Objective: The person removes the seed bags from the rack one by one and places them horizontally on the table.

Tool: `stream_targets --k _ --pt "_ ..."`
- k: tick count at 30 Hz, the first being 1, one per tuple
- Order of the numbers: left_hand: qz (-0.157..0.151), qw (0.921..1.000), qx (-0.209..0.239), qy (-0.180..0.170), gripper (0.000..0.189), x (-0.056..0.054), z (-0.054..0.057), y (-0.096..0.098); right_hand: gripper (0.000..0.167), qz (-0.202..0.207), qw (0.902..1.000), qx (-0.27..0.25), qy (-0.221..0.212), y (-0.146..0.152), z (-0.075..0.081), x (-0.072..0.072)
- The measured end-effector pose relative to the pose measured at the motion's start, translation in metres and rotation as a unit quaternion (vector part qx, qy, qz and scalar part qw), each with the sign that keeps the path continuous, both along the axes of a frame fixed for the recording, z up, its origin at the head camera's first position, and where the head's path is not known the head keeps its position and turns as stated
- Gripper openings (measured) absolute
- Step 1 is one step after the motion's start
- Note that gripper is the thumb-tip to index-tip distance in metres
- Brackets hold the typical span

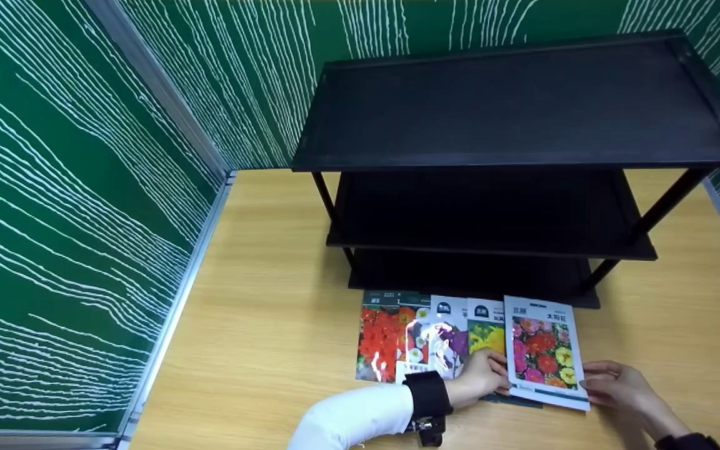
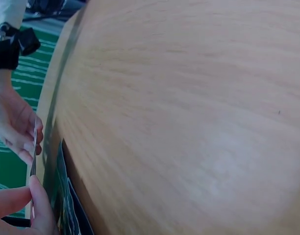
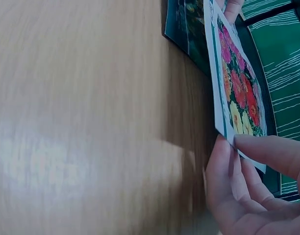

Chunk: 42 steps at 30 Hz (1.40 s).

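Note:
A white seed packet [image 1: 544, 350] with pink, red and yellow flowers is held up between both hands. My left hand [image 1: 480, 377] pinches its left edge near the bottom. At the right edge, my right hand [image 1: 619, 387] pinches the lower corner between thumb and fingers, plain in the right wrist view. To the left lie overlapping packets: one with red flowers [image 1: 377, 334], one with red and white flowers [image 1: 421, 334], one with purple flowers [image 1: 457, 340], one with yellow flowers [image 1: 488, 334]. A dark packet [image 3: 187, 29] shows partly beneath the held one.
Directly behind the packets stands a black three-tier shelf [image 1: 510, 112] on the wooden table [image 1: 260, 300]. Green panels [image 1: 72, 187] with white streaks rise at the left and back. A black strap [image 1: 427, 397] wraps the left wrist.

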<state>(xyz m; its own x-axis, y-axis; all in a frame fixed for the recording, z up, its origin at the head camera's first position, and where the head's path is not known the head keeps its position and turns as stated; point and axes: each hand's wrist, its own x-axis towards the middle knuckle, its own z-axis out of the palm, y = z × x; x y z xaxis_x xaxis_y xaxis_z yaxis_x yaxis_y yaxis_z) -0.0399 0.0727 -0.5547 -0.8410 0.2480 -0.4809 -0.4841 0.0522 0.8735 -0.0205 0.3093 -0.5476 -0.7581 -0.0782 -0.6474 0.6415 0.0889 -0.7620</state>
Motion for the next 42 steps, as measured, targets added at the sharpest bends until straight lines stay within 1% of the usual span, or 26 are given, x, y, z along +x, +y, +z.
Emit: stream_targets --k 4,9,14,17,20,25,29,32,35,37,38,39,40,42 --pt "0.003 0.9999 0.005 -0.010 0.035 0.002 -0.001 0.000 0.035 0.011 0.9998 0.018 -0.002 -0.001 0.000 0.000" --pt "0.006 0.9996 0.014 -0.022 0.035 0.004 -0.002 0.001 0.040 0.010 0.9993 0.035 -0.013 -0.001 -0.003 0.001" --pt "0.010 0.9993 0.015 -0.032 0.035 0.005 -0.002 0.002 0.041 0.004 0.9990 0.041 -0.019 0.000 -0.006 0.001" --pt "0.007 0.9994 0.009 -0.034 0.034 0.005 -0.002 0.002 0.041 -0.003 0.9986 0.045 -0.026 0.000 -0.007 0.001" --pt "0.007 0.9995 0.008 -0.031 0.034 0.006 -0.001 0.002 0.039 0.001 0.9985 0.050 -0.021 0.000 -0.008 0.002" --pt "-0.001 0.9997 -0.004 -0.024 0.033 0.008 0.001 0.002 0.037 0.010 0.9970 0.076 -0.011 -0.002 -0.007 0.002" --pt "-0.015 0.9991 -0.021 -0.034 0.032 0.008 0.002 0.001 0.040 0.013 0.9939 0.103 -0.036 -0.003 -0.003 0.000" --pt "-0.034 0.9980 -0.041 -0.035 0.032 0.007 0.005 0.000 0.039 0.025 0.9912 0.121 -0.048 -0.004 -0.001 -0.002" --pt "-0.063 0.9953 -0.072 -0.014 0.031 0.006 0.008 -0.003 0.035 0.039 0.9897 0.133 -0.038 -0.005 0.001 -0.002" --pt "-0.090 0.9905 -0.102 0.019 0.028 0.004 0.011 -0.006 0.033 0.048 0.9886 0.141 -0.024 -0.006 0.003 -0.002" --pt "-0.107 0.9861 -0.120 0.042 0.027 0.003 0.013 -0.009 0.033 0.051 0.9880 0.145 -0.018 -0.006 0.004 -0.001" --pt "-0.123 0.9809 -0.135 0.067 0.026 0.002 0.014 -0.011 0.033 0.054 0.9873 0.149 -0.011 -0.007 0.005 -0.001" --pt "-0.141 0.9734 -0.154 0.095 0.025 0.001 0.016 -0.014 0.033 0.060 0.9862 0.155 -0.001 -0.008 0.007 0.000" --pt "-0.172 0.9528 -0.196 0.156 0.027 -0.002 0.020 -0.019 0.033 0.070 0.9839 0.164 0.013 -0.010 0.011 0.000"
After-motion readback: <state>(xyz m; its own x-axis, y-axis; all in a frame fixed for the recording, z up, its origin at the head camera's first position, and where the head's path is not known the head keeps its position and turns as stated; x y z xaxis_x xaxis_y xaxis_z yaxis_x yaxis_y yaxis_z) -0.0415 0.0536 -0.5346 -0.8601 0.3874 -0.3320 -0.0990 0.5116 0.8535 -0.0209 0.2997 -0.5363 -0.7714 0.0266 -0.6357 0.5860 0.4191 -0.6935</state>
